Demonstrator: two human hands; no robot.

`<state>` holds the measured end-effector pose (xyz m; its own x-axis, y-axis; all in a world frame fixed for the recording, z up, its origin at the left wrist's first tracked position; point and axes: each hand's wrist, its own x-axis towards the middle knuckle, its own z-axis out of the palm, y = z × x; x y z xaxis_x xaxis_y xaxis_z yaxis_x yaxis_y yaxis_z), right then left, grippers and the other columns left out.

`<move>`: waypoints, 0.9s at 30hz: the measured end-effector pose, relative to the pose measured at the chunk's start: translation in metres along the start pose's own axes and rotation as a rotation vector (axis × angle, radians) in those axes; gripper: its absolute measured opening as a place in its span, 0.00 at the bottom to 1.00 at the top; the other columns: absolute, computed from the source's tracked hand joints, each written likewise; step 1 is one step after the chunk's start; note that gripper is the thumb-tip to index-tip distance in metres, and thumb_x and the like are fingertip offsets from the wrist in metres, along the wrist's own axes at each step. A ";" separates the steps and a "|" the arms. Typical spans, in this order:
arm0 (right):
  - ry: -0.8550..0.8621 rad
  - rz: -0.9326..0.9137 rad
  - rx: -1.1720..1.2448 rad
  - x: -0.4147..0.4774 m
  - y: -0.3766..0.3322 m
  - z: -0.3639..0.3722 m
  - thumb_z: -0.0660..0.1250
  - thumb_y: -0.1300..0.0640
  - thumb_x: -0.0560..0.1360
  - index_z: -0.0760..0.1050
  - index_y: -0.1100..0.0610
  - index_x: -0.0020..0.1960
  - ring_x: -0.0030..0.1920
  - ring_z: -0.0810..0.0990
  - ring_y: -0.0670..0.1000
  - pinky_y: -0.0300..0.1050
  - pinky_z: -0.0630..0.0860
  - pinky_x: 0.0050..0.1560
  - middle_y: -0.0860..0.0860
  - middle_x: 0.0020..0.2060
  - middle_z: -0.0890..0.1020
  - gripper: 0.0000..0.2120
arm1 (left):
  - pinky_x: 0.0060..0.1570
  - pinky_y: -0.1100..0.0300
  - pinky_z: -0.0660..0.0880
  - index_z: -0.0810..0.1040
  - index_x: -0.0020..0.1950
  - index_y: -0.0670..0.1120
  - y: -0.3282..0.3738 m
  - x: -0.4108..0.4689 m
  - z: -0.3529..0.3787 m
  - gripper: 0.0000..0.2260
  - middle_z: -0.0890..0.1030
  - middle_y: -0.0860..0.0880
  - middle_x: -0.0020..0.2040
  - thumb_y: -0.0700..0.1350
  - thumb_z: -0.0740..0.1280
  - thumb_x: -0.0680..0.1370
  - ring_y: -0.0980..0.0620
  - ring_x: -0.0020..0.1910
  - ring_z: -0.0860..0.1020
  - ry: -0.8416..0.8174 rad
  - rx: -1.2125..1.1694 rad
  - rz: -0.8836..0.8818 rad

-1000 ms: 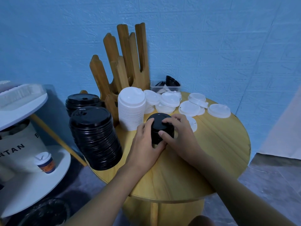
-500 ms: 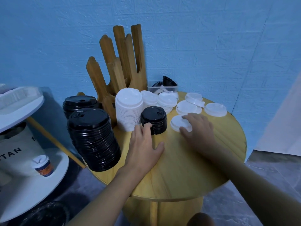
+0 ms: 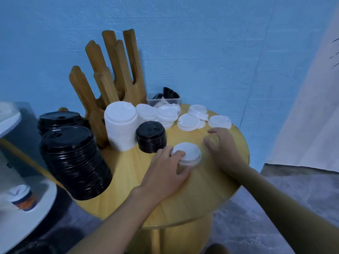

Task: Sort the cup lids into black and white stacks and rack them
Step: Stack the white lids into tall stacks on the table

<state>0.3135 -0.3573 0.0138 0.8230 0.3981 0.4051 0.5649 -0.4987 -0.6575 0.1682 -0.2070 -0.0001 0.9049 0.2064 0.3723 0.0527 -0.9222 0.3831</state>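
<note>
wall (image 3: 201, 43): blue, textured | floor (image 3: 293, 189): grey, mottled | furniture: round wooden table (image 3: 192, 198), white round shelf (image 3: 27, 217) at left

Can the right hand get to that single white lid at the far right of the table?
Probably yes: the right hand is empty and just short of the far white lid, with only bare table between.

A: What colours sit by the rack (image 3: 110, 79)?
B: It's honey-brown wood. Left of it, glossy black lids (image 3: 73, 162); right of it, plain white lids (image 3: 120, 129). Behind it, a blue wall (image 3: 201, 43).
</note>
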 end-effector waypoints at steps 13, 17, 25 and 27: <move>-0.086 0.213 -0.379 0.085 0.062 0.006 0.60 0.42 0.77 0.69 0.53 0.70 0.73 0.59 0.60 0.57 0.60 0.70 0.58 0.71 0.65 0.25 | 0.65 0.67 0.61 0.76 0.68 0.54 -0.012 0.011 0.013 0.18 0.70 0.57 0.63 0.54 0.69 0.78 0.58 0.63 0.66 0.028 -0.095 -0.034; -0.028 0.219 -0.253 0.074 0.062 0.002 0.66 0.44 0.74 0.70 0.52 0.51 0.60 0.70 0.57 0.53 0.71 0.55 0.54 0.55 0.73 0.14 | 0.67 0.63 0.65 0.76 0.67 0.54 -0.011 0.010 0.011 0.18 0.70 0.57 0.63 0.54 0.69 0.78 0.58 0.63 0.66 0.014 -0.123 -0.053; 0.121 0.258 0.047 0.041 0.044 -0.006 0.74 0.46 0.70 0.72 0.54 0.47 0.48 0.74 0.50 0.46 0.74 0.46 0.51 0.54 0.70 0.16 | 0.68 0.57 0.66 0.75 0.67 0.54 -0.010 0.009 0.010 0.18 0.70 0.57 0.65 0.55 0.69 0.78 0.56 0.65 0.66 -0.003 -0.137 -0.090; 0.066 0.176 0.174 0.027 0.036 -0.008 0.74 0.47 0.71 0.71 0.51 0.53 0.52 0.73 0.50 0.45 0.71 0.50 0.49 0.55 0.71 0.17 | 0.68 0.57 0.66 0.75 0.67 0.54 -0.010 0.009 0.009 0.18 0.70 0.57 0.64 0.55 0.69 0.78 0.56 0.64 0.66 -0.003 -0.137 -0.085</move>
<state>0.3566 -0.3711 0.0063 0.9131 0.2632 0.3114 0.3984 -0.4134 -0.8188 0.1797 -0.1991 -0.0082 0.9008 0.2808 0.3314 0.0711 -0.8480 0.5252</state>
